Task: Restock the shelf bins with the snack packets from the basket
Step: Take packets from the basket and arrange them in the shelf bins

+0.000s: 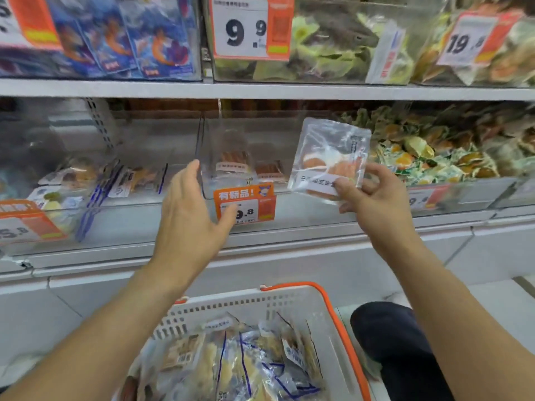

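shelf (260, 91) | clear bins (237, 169) | snack packets (234, 163) inside

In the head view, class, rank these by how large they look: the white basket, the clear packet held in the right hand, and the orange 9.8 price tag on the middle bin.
1. White basket, though nearness to the camera inflates it.
2. Clear packet.
3. Orange 9.8 price tag.

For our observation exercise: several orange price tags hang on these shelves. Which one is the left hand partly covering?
The orange price tag on the middle clear bin, reading 9.8 under a white-lettered banner. The left hand has its thumb across it; the other tags hang untouched.
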`<state>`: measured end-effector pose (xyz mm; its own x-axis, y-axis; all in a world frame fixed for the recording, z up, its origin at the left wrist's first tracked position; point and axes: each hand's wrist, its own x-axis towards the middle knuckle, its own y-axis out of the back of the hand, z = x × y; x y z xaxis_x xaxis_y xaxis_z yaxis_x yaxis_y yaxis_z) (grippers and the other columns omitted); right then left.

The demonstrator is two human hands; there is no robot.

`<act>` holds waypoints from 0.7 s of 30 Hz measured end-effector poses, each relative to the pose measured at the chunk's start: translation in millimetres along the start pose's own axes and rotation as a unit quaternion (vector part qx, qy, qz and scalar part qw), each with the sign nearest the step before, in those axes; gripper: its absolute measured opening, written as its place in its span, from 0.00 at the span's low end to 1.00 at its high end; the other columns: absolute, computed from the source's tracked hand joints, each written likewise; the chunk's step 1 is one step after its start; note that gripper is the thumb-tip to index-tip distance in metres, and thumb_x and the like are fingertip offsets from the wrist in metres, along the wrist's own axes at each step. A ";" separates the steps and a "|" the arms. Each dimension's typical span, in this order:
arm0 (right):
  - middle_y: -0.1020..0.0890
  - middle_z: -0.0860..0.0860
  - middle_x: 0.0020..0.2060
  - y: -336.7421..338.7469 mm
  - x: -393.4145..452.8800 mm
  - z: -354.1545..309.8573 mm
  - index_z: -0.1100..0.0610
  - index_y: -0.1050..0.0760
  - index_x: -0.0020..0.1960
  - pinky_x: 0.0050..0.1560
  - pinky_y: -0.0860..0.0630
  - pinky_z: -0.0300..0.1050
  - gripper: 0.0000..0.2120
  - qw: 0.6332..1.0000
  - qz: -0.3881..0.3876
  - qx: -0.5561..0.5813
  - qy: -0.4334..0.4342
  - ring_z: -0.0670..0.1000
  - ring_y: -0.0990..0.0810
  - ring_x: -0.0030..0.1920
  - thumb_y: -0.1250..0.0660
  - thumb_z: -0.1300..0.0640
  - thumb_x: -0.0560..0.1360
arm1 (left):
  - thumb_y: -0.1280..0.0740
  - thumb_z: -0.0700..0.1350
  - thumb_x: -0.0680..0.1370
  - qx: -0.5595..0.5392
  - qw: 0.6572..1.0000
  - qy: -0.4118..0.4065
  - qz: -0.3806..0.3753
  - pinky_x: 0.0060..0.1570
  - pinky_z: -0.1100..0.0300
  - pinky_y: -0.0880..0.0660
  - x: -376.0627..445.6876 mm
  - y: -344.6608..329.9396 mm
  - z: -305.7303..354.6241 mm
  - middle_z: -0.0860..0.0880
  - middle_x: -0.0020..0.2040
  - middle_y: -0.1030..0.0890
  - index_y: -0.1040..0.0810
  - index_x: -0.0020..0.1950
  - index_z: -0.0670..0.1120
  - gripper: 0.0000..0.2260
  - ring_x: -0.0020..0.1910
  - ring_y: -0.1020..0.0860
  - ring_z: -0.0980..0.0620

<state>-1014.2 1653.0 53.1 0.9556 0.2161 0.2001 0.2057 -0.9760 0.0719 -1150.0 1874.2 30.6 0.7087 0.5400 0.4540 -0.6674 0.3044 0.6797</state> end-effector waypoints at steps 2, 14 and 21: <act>0.15 0.56 0.47 -3.3 35.2 -3.2 0.58 0.28 0.63 0.33 0.20 0.40 0.19 0.998 0.017 -0.055 0.002 0.50 0.16 0.38 0.26 0.60 0.75 | 0.27 0.56 0.74 0.018 0.999 0.007 -0.047 0.73 0.48 0.37 12.7 -4.5 -4.5 0.44 0.79 0.43 0.54 0.80 0.44 0.47 0.76 0.40 0.43; 0.17 0.59 0.40 -83.4 175.3 41.7 0.67 0.26 0.51 0.31 0.19 0.44 0.13 0.959 -0.075 -0.213 -0.169 0.52 0.18 0.29 0.25 0.64 0.73 | 0.25 0.55 0.71 0.077 0.997 -0.013 0.009 0.62 0.51 0.32 18.7 -38.7 -29.1 0.39 0.70 0.27 0.49 0.79 0.38 0.48 0.61 0.26 0.40; 0.18 0.54 0.54 -115.9 181.9 68.2 0.60 0.24 0.60 0.61 0.21 0.52 0.27 0.881 -0.211 -0.406 -0.122 0.57 0.18 0.55 0.19 0.63 0.64 | 0.22 0.50 0.68 0.048 0.999 -0.005 0.007 0.59 0.56 0.39 22.3 -43.4 -31.6 0.39 0.69 0.27 0.47 0.79 0.37 0.49 0.58 0.24 0.39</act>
<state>-849.8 1803.6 14.5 0.8672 0.4462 -0.2208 0.4298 -0.4473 0.7843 -1112.5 1897.8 -6.9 0.7025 0.5356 0.4687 -0.6521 0.2205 0.7253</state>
